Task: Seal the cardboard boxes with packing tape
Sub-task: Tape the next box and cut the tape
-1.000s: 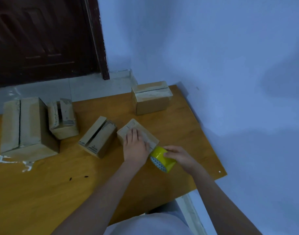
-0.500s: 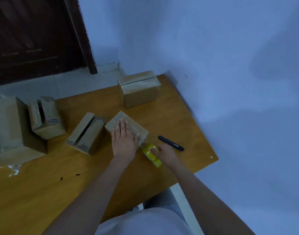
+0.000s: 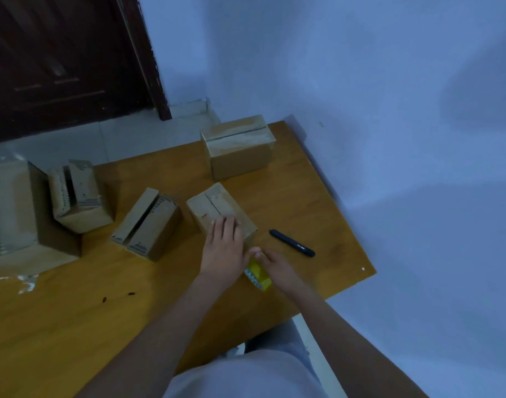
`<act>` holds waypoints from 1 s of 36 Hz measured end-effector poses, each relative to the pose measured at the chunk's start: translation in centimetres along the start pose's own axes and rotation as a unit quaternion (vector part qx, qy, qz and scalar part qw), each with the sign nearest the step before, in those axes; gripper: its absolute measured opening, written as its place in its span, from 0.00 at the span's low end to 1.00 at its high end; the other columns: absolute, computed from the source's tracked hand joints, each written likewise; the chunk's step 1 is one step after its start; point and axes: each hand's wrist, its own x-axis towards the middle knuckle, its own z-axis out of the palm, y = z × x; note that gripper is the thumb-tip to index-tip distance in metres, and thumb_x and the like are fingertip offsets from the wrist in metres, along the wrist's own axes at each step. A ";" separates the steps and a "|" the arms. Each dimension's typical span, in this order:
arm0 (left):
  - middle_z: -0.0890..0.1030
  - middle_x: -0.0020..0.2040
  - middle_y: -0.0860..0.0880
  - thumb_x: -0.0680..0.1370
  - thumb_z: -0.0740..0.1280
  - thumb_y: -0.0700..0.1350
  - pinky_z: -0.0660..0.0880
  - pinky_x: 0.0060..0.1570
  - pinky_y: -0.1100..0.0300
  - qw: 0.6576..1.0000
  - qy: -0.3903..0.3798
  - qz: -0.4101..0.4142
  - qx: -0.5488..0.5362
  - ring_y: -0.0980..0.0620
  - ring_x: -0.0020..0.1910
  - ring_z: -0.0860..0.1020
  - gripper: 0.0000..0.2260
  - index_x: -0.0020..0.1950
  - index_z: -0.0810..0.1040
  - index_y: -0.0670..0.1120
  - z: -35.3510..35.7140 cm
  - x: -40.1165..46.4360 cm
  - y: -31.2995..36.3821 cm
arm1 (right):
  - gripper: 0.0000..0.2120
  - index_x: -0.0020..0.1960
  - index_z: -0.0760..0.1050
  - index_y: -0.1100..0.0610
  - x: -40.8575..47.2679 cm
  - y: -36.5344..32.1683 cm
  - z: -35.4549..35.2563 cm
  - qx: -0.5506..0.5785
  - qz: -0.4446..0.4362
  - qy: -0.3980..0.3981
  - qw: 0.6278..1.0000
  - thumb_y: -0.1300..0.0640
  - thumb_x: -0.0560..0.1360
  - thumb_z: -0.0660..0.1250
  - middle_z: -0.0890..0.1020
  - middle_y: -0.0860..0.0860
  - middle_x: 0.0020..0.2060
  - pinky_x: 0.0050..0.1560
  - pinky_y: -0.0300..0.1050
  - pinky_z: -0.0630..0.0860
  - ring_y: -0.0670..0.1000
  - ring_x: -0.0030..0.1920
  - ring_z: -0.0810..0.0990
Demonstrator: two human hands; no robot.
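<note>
Left hand [image 3: 224, 248] lies flat, fingers extended, on the small cardboard box [image 3: 214, 206] at the centre of the wooden table [image 3: 73, 326]. Right hand [image 3: 276, 267] grips the yellow tape roll [image 3: 257, 275] just beside the box's near corner. A black pen [image 3: 292, 243] lies nearby.

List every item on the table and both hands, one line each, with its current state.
Small box under hand: flaps closed, pressed down.
Far box: closed, seam taped.
Middle box: flaps gapped, unsealed.
Tilted box: flaps gapped, leaning.
Large box: closed flaps, seam visible.
Yellow tape roll: held on edge.
Black pen: lying flat, untouched.
Left hand: flat on box.
Right hand: gripping tape roll.
</note>
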 end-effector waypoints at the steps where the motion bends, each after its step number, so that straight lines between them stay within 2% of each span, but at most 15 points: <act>1: 0.76 0.60 0.37 0.76 0.50 0.64 0.69 0.65 0.42 1.000 -0.008 -0.005 0.001 0.36 0.63 0.72 0.35 0.61 0.75 0.35 0.0 0.0 0.2 | 0.15 0.60 0.73 0.57 -0.2 0.2 0.0 0.050 0.007 -0.004 0.999 0.50 0.81 0.56 0.78 0.49 0.54 0.55 0.42 0.70 0.48 0.55 0.75; 2: 0.75 0.61 0.37 0.76 0.49 0.65 0.67 0.66 0.42 1.000 -0.013 -0.009 0.003 0.36 0.64 0.72 0.36 0.62 0.75 0.34 0.1 0.1 0.4 | 0.15 0.63 0.71 0.57 -0.3 0.4 0.0 0.097 0.016 -0.009 0.995 0.50 0.81 0.56 0.77 0.47 0.56 0.55 0.39 0.70 0.45 0.57 0.74; 4: 0.74 0.62 0.36 0.76 0.49 0.65 0.65 0.68 0.42 1.000 -0.020 -0.012 0.002 0.36 0.66 0.70 0.37 0.63 0.74 0.34 0.5 0.2 0.6 | 0.13 0.62 0.72 0.57 -0.1 1.0 -0.1 0.164 0.030 0.008 0.986 0.52 0.80 0.58 0.78 0.49 0.55 0.54 0.39 0.71 0.48 0.57 0.75; 7: 0.75 0.63 0.36 0.75 0.58 0.63 0.64 0.69 0.43 1.000 0.002 -0.007 0.002 0.36 0.67 0.70 0.33 0.64 0.73 0.34 1.1 -0.1 0.5 | 0.12 0.60 0.74 0.58 0.6 1.6 -0.6 0.279 0.060 0.073 0.955 0.55 0.81 0.58 0.77 0.56 0.58 0.66 0.50 0.69 0.55 0.62 0.74; 8: 0.75 0.63 0.37 0.74 0.62 0.62 0.63 0.69 0.43 1.000 0.011 -0.008 0.002 0.36 0.67 0.70 0.33 0.65 0.73 0.34 1.2 -0.2 0.4 | 0.12 0.59 0.74 0.58 0.9 1.5 -0.9 0.284 0.058 0.086 0.953 0.56 0.81 0.57 0.77 0.56 0.58 0.66 0.51 0.69 0.55 0.62 0.74; 10: 0.74 0.63 0.37 0.73 0.63 0.62 0.62 0.69 0.44 1.000 0.026 -0.012 0.002 0.37 0.67 0.70 0.34 0.65 0.73 0.35 1.2 -0.3 0.3 | 0.08 0.55 0.74 0.58 1.7 1.5 -1.8 0.184 0.045 0.130 0.973 0.57 0.80 0.60 0.75 0.53 0.53 0.57 0.45 0.70 0.55 0.59 0.73; 12: 0.74 0.64 0.38 0.73 0.60 0.63 0.61 0.69 0.45 0.999 0.029 -0.016 0.003 0.38 0.68 0.69 0.35 0.67 0.71 0.36 1.2 -0.3 0.4 | 0.11 0.58 0.71 0.60 2.9 2.1 -3.0 -0.048 0.033 0.214 0.975 0.58 0.77 0.64 0.70 0.54 0.55 0.52 0.43 0.65 0.57 0.59 0.69; 14: 0.73 0.65 0.39 0.75 0.56 0.64 0.60 0.70 0.45 0.999 0.025 -0.022 -0.001 0.38 0.69 0.68 0.35 0.68 0.70 0.36 1.2 -0.4 0.5 | 0.16 0.61 0.67 0.61 3.8 2.8 -4.0 -0.254 0.057 0.248 0.933 0.57 0.76 0.64 0.66 0.56 0.60 0.57 0.49 0.65 0.58 0.63 0.64; 17: 0.72 0.66 0.40 0.75 0.51 0.65 0.59 0.70 0.47 0.999 0.025 -0.034 -0.005 0.40 0.70 0.68 0.36 0.69 0.70 0.38 1.2 -0.6 0.4 | 0.17 0.64 0.65 0.57 4.2 3.4 -5.0 -0.374 0.092 0.203 0.900 0.54 0.78 0.61 0.64 0.56 0.64 0.63 0.55 0.63 0.59 0.65 0.63; 22: 0.70 0.70 0.42 0.76 0.51 0.67 0.58 0.72 0.47 0.999 0.015 -0.039 -0.006 0.42 0.72 0.65 0.37 0.72 0.67 0.39 1.2 -0.7 0.4 | 0.12 0.61 0.67 0.60 4.0 4.1 -6.1 -0.409 0.027 0.166 0.897 0.54 0.81 0.55 0.72 0.56 0.58 0.54 0.49 0.70 0.56 0.57 0.71; 24: 0.68 0.72 0.42 0.76 0.50 0.67 0.56 0.74 0.48 0.999 0.002 -0.042 -0.006 0.43 0.74 0.62 0.37 0.74 0.64 0.40 1.3 -0.8 0.4 | 0.11 0.59 0.67 0.61 3.4 4.1 -6.6 -0.348 0.003 0.149 0.925 0.55 0.82 0.53 0.75 0.56 0.49 0.41 0.46 0.70 0.55 0.45 0.75; 26: 0.67 0.73 0.43 0.76 0.49 0.67 0.53 0.73 0.49 0.999 -0.006 -0.043 -0.007 0.44 0.74 0.61 0.38 0.74 0.64 0.40 1.3 -0.9 0.3 | 0.13 0.59 0.69 0.62 2.6 4.1 -7.0 -0.269 -0.036 0.148 0.951 0.54 0.82 0.53 0.75 0.52 0.39 0.30 0.42 0.65 0.51 0.35 0.73; 28: 0.67 0.73 0.43 0.75 0.50 0.67 0.52 0.72 0.50 0.999 -0.011 -0.043 -0.006 0.44 0.74 0.62 0.38 0.74 0.63 0.40 1.3 -0.9 0.2 | 0.13 0.59 0.72 0.61 1.4 3.9 -7.5 -0.236 -0.099 0.145 0.956 0.53 0.81 0.57 0.74 0.48 0.35 0.29 0.38 0.65 0.48 0.32 0.73; 31: 0.67 0.73 0.43 0.75 0.50 0.68 0.52 0.72 0.49 0.999 -0.015 -0.043 -0.009 0.44 0.74 0.61 0.39 0.75 0.63 0.40 1.3 -0.9 0.3 | 0.12 0.59 0.76 0.54 -0.5 3.0 -7.9 -0.286 -0.192 0.119 0.931 0.52 0.78 0.62 0.76 0.46 0.41 0.34 0.39 0.70 0.47 0.38 0.76; 36: 0.67 0.72 0.43 0.75 0.49 0.68 0.51 0.72 0.50 0.999 -0.010 -0.041 -0.014 0.44 0.74 0.61 0.39 0.74 0.64 0.40 1.4 -0.9 0.2 | 0.16 0.54 0.80 0.50 -1.9 1.3 -7.7 -0.407 -0.304 0.160 0.846 0.44 0.76 0.57 0.77 0.46 0.38 0.25 0.38 0.69 0.46 0.35 0.75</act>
